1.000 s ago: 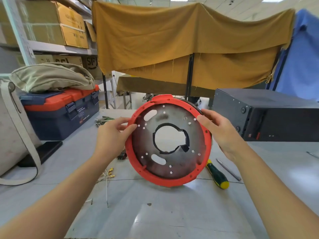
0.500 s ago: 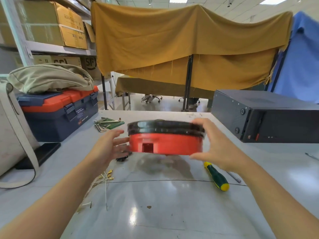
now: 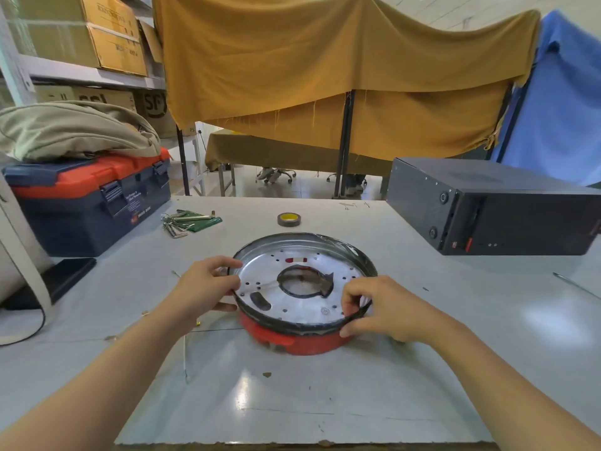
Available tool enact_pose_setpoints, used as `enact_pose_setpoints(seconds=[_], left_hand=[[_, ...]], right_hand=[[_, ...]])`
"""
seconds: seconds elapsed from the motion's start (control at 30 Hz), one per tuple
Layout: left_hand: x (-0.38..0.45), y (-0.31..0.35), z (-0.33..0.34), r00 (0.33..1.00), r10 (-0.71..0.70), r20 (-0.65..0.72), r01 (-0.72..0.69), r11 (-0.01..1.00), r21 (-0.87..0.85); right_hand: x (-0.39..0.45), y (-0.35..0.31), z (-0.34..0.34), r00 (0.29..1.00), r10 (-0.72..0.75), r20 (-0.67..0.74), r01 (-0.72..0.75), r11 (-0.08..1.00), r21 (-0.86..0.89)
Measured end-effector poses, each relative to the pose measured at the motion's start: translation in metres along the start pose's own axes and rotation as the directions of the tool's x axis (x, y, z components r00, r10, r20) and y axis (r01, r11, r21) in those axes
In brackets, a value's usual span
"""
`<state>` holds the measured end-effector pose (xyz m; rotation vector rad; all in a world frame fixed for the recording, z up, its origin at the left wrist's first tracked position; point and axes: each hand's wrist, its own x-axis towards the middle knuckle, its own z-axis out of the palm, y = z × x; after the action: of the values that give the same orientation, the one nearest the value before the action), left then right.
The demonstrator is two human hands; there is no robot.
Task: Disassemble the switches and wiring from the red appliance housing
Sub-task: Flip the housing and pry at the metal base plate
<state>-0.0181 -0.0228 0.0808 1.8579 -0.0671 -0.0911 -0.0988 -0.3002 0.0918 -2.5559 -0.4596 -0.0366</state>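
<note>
Both of your hands grip the round red plastic appliance housing (image 3: 300, 340), which sits on the pale grey tabletop (image 3: 292, 402) just in front of you. Your left hand (image 3: 203, 289) curls its fingers over the black-edged rim on the near left, thumb at the side wall. Your right hand (image 3: 379, 309) pinches the rim at the near right, fingers bent over the edge. The housing faces up, showing a shiny silver metal plate (image 3: 292, 288) dotted with small holes, with a ragged dark-rimmed opening at its centre and a slot on its left side. Only a low band of red wall shows below the rim.

Whether any switches or wiring sit inside you cannot tell; the plate covers the interior.

Beyond the housing lies a small roll of dark tape with a yellow core (image 3: 288, 219), and further left a bunch of metal keys on a green pouch (image 3: 188, 220). A navy and orange toolbox (image 3: 87, 203) stands at the left under a khaki bag (image 3: 71, 131); a black metal box (image 3: 494, 206) stands at the right. Mustard cloth (image 3: 325, 66) hangs behind.
</note>
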Motion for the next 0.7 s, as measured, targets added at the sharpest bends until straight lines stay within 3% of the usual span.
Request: enact_pose_setpoints(seconds=[0.13,0.23,0.3,0.37,0.5,0.7], left_hand=[[0.000,-0.004,-0.007,0.999,0.000,0.051,-0.006,0.992,0.126],[0.001,-0.003,-0.015,0.991,-0.035,0.132,0.006,0.977,0.214],[0.002,-0.002,-0.020,0.981,-0.068,0.182,0.016,0.961,0.275],[0.005,-0.001,-0.020,0.978,-0.073,0.195,0.007,0.947,0.321],[0.016,0.000,-0.005,0.993,0.063,0.097,-0.083,0.973,0.217],[0.028,0.001,0.018,0.991,0.128,-0.034,-0.123,0.984,0.127]], right_hand=[[-0.003,-0.001,-0.013,0.995,0.042,0.089,-0.063,0.964,0.257],[0.000,0.005,-0.022,0.995,0.070,-0.077,-0.033,0.914,0.404],[0.003,0.019,-0.026,0.945,0.166,-0.281,-0.050,0.923,0.381],[0.005,0.037,-0.027,0.876,0.305,-0.374,-0.166,0.918,0.360],[0.005,0.070,-0.020,0.796,0.497,-0.346,-0.465,0.868,0.176],[0.007,0.087,-0.001,0.724,0.605,-0.331,-0.664,0.741,-0.099]])
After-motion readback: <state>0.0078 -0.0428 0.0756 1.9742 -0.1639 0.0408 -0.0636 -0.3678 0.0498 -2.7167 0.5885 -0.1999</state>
